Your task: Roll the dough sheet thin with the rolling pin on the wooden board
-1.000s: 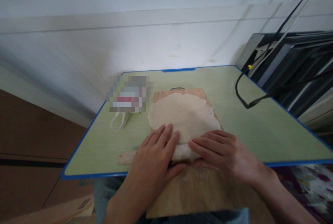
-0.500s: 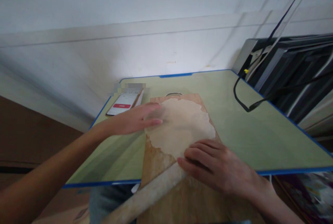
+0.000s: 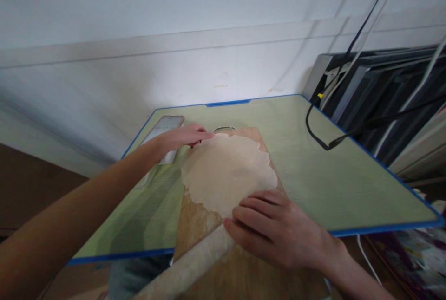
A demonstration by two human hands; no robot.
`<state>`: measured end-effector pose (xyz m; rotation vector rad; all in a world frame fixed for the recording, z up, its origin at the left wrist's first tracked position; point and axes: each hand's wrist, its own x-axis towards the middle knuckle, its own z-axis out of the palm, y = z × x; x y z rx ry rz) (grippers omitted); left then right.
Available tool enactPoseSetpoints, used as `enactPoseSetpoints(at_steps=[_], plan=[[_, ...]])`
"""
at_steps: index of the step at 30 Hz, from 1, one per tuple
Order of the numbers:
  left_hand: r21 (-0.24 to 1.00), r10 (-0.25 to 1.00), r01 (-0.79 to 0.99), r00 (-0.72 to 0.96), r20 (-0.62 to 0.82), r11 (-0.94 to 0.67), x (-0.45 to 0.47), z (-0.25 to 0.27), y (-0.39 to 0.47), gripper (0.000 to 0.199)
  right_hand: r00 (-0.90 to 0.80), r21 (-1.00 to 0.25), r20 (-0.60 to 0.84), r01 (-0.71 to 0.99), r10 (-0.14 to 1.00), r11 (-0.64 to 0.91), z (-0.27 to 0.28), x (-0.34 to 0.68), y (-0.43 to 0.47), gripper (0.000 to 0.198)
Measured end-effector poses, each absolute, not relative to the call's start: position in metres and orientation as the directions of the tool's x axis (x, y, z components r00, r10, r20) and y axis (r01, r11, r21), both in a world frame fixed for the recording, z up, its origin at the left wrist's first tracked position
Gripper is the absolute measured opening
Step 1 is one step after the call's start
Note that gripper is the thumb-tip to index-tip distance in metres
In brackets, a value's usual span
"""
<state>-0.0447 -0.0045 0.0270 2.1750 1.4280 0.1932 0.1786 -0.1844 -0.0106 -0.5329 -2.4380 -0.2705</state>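
A wide, thin sheet of dough [image 3: 230, 170] with a ragged edge lies over the far half of a wooden cutting board [image 3: 198, 225]. At its far left edge my left hand [image 3: 186, 136] is closed, thumb and fingers pinching the rim of the dough. My right hand [image 3: 275, 230] curls over the upper end of a floured rolling pin [image 3: 191, 265], its fingertips by the near right edge of the dough. The pin lies diagonally across the near part of the board, and its right end is hidden under that hand.
The board rests on a green folding table [image 3: 324, 174] with a blue rim, overhanging its near edge. Behind my left forearm lies a phone [image 3: 167, 123], partly covered. A black cable [image 3: 325, 144] loops over the right side, beside stacked dark panels [image 3: 379, 91]. A white wall [image 3: 209, 68] stands behind.
My left hand has moved from hovering over the dough's left side to its far left edge, where it now pinches. My right hand stays at the rolling pin. The view has shifted slightly.
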Motion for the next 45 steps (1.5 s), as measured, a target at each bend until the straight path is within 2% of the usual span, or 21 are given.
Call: enactPoseSetpoints(at_steps=[4, 7, 10, 13, 16, 19, 25, 28, 33, 38, 45], plan=[[0.558, 0.849, 0.758, 0.501, -0.167, -0.338, -0.045, 0.03, -0.002, 0.037, -0.697, 0.074, 0.661, 0.431, 0.28, 0.899, -0.009, 0.176, -0.184, 0.016], [0.635, 0.845, 0.699, 0.518, -0.134, -0.328, -0.046, 0.032, -0.011, 0.041, -0.691, 0.082, 0.668, 0.438, 0.276, 0.895, -0.009, 0.176, -0.185, 0.016], [0.752, 0.825, 0.631, 0.517, -0.226, -0.189, -0.043, 0.035, -0.026, 0.043, -0.693, 0.081, 0.661, 0.446, 0.287, 0.891, -0.009, 0.177, -0.185, 0.017], [0.784, 0.767, 0.621, 0.501, -0.401, 0.004, -0.038, 0.034, -0.039, 0.036, -0.694, 0.077, 0.659, 0.445, 0.289, 0.892, -0.01, 0.178, -0.185, 0.018], [0.835, 0.768, 0.538, 0.486, -0.418, 0.114, -0.032, 0.029, -0.048, 0.03, -0.693, 0.079, 0.663, 0.44, 0.283, 0.894, -0.009, 0.178, -0.185, 0.018], [0.862, 0.829, 0.49, 0.422, -0.367, 0.133, -0.033, 0.023, -0.051, 0.027, -0.701, 0.078, 0.653, 0.439, 0.287, 0.895, -0.01, 0.178, -0.184, 0.018], [0.905, 0.957, 0.371, 0.109, -0.267, 0.21, -0.045, 0.017, -0.053, 0.031, -0.702, 0.07, 0.649, 0.44, 0.295, 0.895, -0.01, 0.178, -0.184, 0.018], [0.902, 0.946, 0.342, 0.095, -0.311, 0.262, -0.048, 0.015, -0.072, 0.033, -0.695, 0.07, 0.658, 0.441, 0.291, 0.895, -0.009, 0.178, -0.184, 0.019], [0.845, 0.848, 0.255, 0.137, -0.512, 0.469, -0.051, 0.015, -0.112, 0.031, -0.701, 0.072, 0.649, 0.445, 0.296, 0.893, -0.009, 0.179, -0.186, 0.022], [0.816, 0.801, 0.293, 0.205, -0.562, 0.498, -0.059, 0.012, -0.138, 0.026, -0.69, 0.046, 0.646, 0.46, 0.325, 0.887, -0.01, 0.18, -0.187, 0.021], [0.75, 0.712, 0.402, 0.274, -0.646, 0.526, -0.078, 0.002, -0.151, 0.034, -0.695, 0.033, 0.63, 0.471, 0.347, 0.882, -0.007, 0.18, -0.188, 0.02]])
